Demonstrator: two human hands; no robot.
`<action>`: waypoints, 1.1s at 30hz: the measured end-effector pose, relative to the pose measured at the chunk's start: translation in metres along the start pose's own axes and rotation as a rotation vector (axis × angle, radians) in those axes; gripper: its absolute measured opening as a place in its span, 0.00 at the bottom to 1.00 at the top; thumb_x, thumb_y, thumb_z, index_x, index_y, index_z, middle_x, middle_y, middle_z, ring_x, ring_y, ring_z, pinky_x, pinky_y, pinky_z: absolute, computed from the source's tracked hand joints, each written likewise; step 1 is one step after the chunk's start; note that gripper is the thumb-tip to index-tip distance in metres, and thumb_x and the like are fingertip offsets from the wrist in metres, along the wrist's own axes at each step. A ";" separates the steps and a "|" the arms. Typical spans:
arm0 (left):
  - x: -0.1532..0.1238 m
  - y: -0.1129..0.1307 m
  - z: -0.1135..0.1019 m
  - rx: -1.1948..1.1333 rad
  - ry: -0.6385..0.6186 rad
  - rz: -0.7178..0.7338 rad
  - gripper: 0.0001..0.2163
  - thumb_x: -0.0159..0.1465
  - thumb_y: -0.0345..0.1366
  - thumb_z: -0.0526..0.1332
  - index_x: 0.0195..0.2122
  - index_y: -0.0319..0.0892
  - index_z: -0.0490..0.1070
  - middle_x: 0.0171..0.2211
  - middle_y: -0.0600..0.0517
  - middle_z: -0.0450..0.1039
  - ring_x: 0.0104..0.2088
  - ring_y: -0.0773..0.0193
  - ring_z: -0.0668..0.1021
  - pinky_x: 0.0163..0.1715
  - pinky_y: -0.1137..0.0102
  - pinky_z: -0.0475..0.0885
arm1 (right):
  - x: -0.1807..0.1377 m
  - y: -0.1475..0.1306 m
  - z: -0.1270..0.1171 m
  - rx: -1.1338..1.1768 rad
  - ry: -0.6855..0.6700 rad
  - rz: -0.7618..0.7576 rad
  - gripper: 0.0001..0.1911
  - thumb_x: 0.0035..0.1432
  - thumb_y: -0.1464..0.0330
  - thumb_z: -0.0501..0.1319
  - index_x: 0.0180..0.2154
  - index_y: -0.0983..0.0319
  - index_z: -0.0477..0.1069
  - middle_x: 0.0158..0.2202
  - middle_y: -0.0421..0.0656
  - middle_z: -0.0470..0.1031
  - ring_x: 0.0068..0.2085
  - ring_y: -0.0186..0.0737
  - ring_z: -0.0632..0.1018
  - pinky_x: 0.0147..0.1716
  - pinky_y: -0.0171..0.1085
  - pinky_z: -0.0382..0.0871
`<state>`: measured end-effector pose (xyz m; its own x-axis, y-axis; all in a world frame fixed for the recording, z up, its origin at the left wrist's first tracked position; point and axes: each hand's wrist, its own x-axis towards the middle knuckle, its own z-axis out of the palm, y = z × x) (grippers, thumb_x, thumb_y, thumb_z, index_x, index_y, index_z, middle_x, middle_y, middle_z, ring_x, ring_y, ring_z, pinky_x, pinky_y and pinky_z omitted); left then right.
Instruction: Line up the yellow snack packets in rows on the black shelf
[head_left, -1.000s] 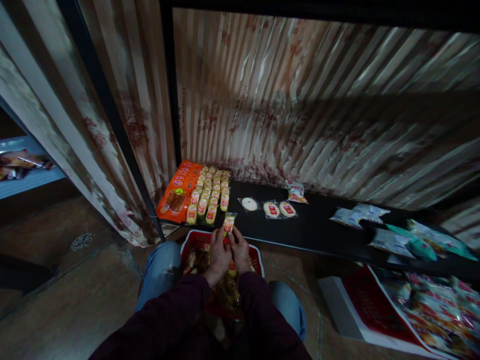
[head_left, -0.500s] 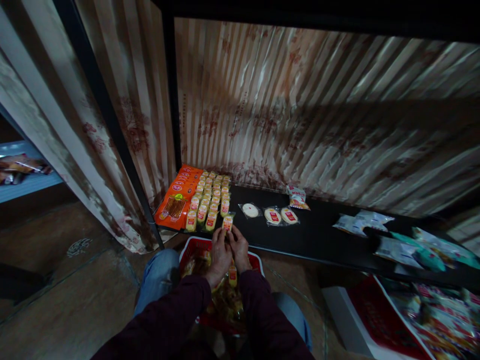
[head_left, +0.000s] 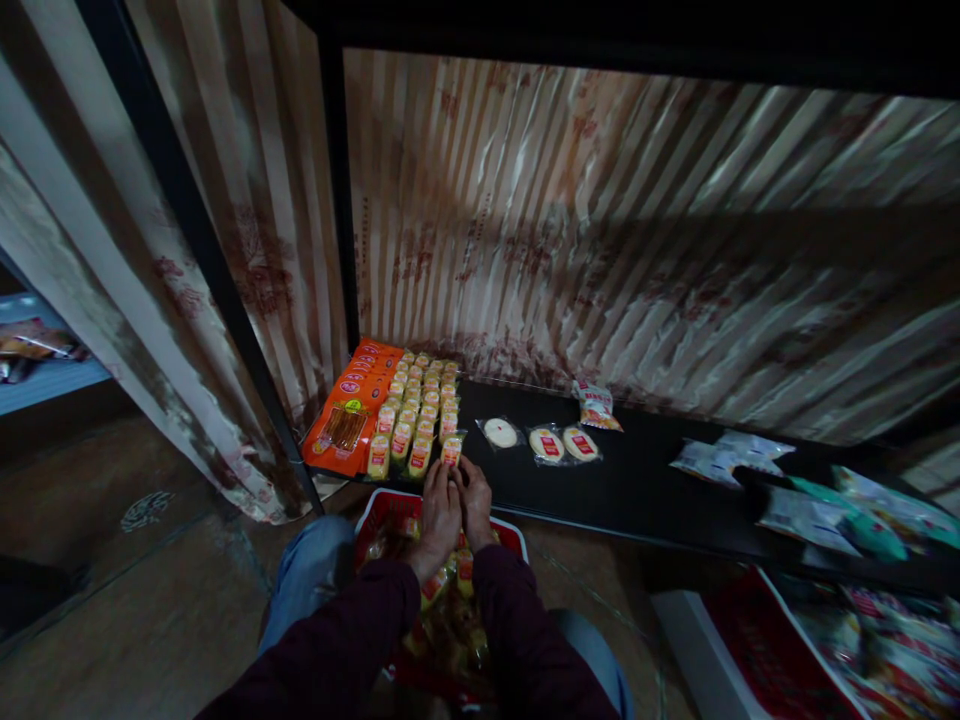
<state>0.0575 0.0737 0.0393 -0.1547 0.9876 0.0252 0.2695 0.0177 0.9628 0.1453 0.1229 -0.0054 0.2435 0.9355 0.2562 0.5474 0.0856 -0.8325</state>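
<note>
My left hand [head_left: 440, 506] and my right hand [head_left: 473, 496] meet at the shelf's front edge. Their fingers are closed together on the near end of a small yellow snack cake in clear wrapping [head_left: 451, 449], which has a red and white label. This cake lies at the front of the rightmost of several rows of like wrapped cakes [head_left: 402, 432]. Below my wrists stands a red basket with a white rim [head_left: 517, 530], holding more wrapped yellow cakes [head_left: 464, 572]; my forearms hide part of it.
Orange snack bags [head_left: 339, 432] lie left of the rows on the black shelf [head_left: 637, 480]. Rightward are flat round packets [head_left: 547, 444], a small snack bag [head_left: 598, 406] and silvery and green bags [head_left: 810, 515]. A box [head_left: 705, 640] stands below. A black post [head_left: 340, 200] rises at the left.
My hands and the snack cake have moved slightly toward the row, and the cake now sits in line at its front. The camera view has shifted a little.
</note>
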 end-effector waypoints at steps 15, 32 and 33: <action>0.013 0.002 0.004 0.089 -0.033 -0.039 0.24 0.66 0.34 0.44 0.60 0.29 0.62 0.65 0.39 0.56 0.66 0.60 0.59 0.67 0.65 0.51 | 0.011 0.001 0.007 -0.029 -0.017 0.025 0.22 0.53 0.61 0.55 0.46 0.63 0.77 0.42 0.50 0.79 0.42 0.46 0.77 0.46 0.42 0.71; 0.009 -0.013 0.003 -0.028 -0.064 0.069 0.25 0.66 0.39 0.46 0.63 0.34 0.60 0.67 0.42 0.52 0.68 0.61 0.55 0.67 0.63 0.49 | 0.014 -0.012 0.007 0.013 0.006 0.018 0.19 0.52 0.64 0.56 0.43 0.61 0.77 0.39 0.47 0.79 0.38 0.43 0.77 0.41 0.40 0.72; 0.009 -0.014 0.002 -0.024 -0.066 0.083 0.25 0.67 0.40 0.46 0.62 0.34 0.60 0.67 0.42 0.53 0.68 0.60 0.55 0.68 0.62 0.49 | 0.014 -0.012 0.007 0.028 0.007 0.020 0.19 0.52 0.64 0.56 0.43 0.61 0.77 0.39 0.47 0.79 0.39 0.43 0.77 0.42 0.41 0.72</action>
<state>0.0544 0.0826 0.0258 -0.0696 0.9936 0.0886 0.2555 -0.0681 0.9644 0.1365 0.1375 0.0051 0.2597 0.9347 0.2427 0.5199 0.0764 -0.8508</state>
